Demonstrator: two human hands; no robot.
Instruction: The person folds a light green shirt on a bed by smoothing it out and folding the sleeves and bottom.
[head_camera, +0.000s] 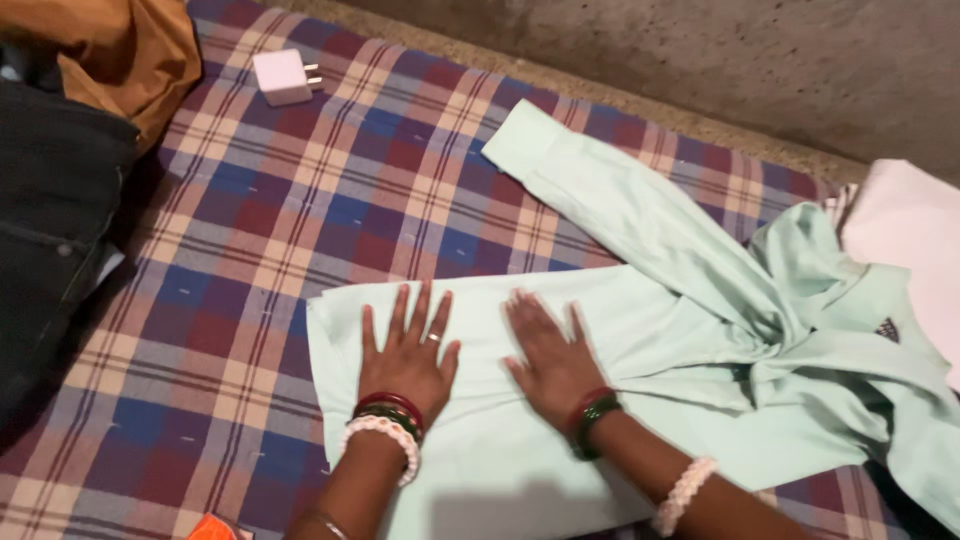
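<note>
Mint-green shirt (640, 340), lower part folded flat; left hand (405, 355) and right hand (550, 360) press it, fingers (400, 310) spread wide, sleeves still loose at right.

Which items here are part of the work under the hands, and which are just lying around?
In use:
mint green shirt, pressed flat by left hand and right hand
checked bedsheet beneath it

Lying about:
white charger plug
dark jeans
brown cloth
pale pink cloth
</note>
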